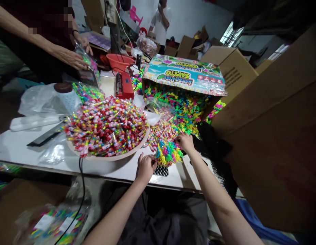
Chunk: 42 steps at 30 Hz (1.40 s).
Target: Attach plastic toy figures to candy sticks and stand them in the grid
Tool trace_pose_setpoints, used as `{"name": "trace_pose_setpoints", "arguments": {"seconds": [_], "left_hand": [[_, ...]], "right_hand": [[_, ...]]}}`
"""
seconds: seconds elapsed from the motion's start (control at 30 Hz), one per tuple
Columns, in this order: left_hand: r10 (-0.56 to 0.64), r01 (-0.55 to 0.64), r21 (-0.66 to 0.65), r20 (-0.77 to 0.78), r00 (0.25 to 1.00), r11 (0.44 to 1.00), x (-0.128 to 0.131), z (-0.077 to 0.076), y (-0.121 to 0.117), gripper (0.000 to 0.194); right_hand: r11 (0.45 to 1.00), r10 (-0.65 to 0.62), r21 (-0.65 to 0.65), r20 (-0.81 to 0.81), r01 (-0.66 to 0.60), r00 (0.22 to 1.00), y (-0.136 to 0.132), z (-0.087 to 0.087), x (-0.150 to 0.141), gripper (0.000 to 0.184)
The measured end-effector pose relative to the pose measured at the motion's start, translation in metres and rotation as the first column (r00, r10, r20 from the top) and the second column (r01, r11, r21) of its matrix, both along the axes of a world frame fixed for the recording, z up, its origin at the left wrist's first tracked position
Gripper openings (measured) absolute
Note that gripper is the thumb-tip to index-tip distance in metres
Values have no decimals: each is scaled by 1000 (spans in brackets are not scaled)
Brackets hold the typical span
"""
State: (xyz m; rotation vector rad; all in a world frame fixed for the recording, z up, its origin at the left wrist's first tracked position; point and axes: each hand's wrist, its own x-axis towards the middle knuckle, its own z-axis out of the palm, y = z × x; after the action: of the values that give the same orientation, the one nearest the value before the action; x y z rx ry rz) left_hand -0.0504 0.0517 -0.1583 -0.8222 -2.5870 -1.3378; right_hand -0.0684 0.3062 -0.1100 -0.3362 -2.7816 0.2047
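My left hand (146, 167) is at the front edge of the white table, its fingers curled beside a black tray with a bumpy surface (161, 171). What those fingers grip, if anything, is hidden. Small bright plastic figures (168, 153) in yellow, blue, green and pink lie piled over the tray. At the right side of this pile, my right hand (185, 142) has its fingers pressed together. Anything in them is too small to make out. Behind the pile spread small candy-like tubes (160, 131) in pink, red and white.
A wide basin (117, 157) heaped with the tubes stands left. A printed carton (183, 73) spills plastic figures behind my hands. Tall cardboard (270, 136) blocks the right. A red device (124, 85) stands farther back. At upper left, a co-worker's hands (71, 56) hold a filled clear bag.
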Motion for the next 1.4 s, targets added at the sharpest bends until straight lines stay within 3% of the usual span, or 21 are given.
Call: {"name": "trace_pose_setpoints", "arguments": {"seconds": [0.17,0.33,0.4,0.5,0.57,0.67,0.73,0.83,0.97,1.13,1.4], "left_hand": [[-14,15,33,-22,1000,999,-3,-6,2,6],[-58,60,45,-49,997,997,-9,-12,3,6],[-7,12,60,-83,997,998,-5,-10,1,10],[110,-80,146,-208,972,986,8,-4,-7,33],[70,-13,182,-306,950,983,18,1,-12,51],[-58,98,97,-355,933,990,29,7,-9,69],[-96,116,33,-362,927,993,31,9,-2,70],[-101,119,24,-375,922,993,29,11,8,67],[-73,114,90,-369,926,989,28,17,2,69],[-51,110,199,-278,959,974,35,36,-20,68],[-153,220,294,-236,960,930,80,66,-44,58]], "right_hand": [[1000,12,-26,-23,-12,1000,0,-2,-9,7],[980,-21,-198,-77,6,997,19,9,-19,12],[956,-80,-289,-91,50,993,36,17,-29,20],[913,-221,-371,-95,171,971,69,31,-54,29],[885,-327,-380,-96,269,940,89,39,-75,32],[861,-430,-347,-105,372,897,108,44,-105,24],[845,-476,-324,-96,424,874,112,41,-121,23],[803,-542,-332,-64,495,838,112,33,-131,36],[776,-544,-412,-52,478,838,112,27,-117,48],[745,-477,-557,-62,366,877,102,33,-66,44],[712,-414,-666,-139,225,899,72,51,13,38]]}}
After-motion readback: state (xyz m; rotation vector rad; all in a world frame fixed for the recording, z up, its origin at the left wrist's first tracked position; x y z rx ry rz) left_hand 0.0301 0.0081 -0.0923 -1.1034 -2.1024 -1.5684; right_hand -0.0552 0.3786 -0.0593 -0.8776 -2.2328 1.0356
